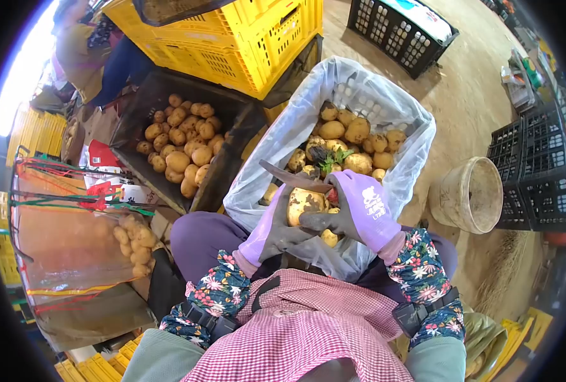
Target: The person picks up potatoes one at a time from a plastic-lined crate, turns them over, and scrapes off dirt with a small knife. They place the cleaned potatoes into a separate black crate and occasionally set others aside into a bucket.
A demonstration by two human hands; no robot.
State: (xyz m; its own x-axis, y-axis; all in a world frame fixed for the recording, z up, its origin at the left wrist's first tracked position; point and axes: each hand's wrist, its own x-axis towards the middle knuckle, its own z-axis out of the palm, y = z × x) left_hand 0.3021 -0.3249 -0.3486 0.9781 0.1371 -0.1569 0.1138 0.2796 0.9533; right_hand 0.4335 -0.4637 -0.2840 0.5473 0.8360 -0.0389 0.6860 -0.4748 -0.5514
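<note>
Left hand (275,230): closed under potato (304,205), held above lap. Right hand (367,207): clamped on knife (293,177), blade lying across potato's top. Advisable: shallow cuts, thumb kept clear. Beyond: lined crate (260,153) of potatoes.

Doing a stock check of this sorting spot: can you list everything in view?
potato: one, yellow-brown, in the hands
knife: one, dark, over the potato
lined crate: one, clear liner, potatoes inside, ahead of the lap
black crate: one, potatoes inside, left
yellow crates: stacked, top
other crates: several, black, right and top
bucket: one, cream, right
bag: one, see-through, potatoes inside, far left
left hand: purple glove, under the potato
right hand: purple glove, grips the knife
</note>
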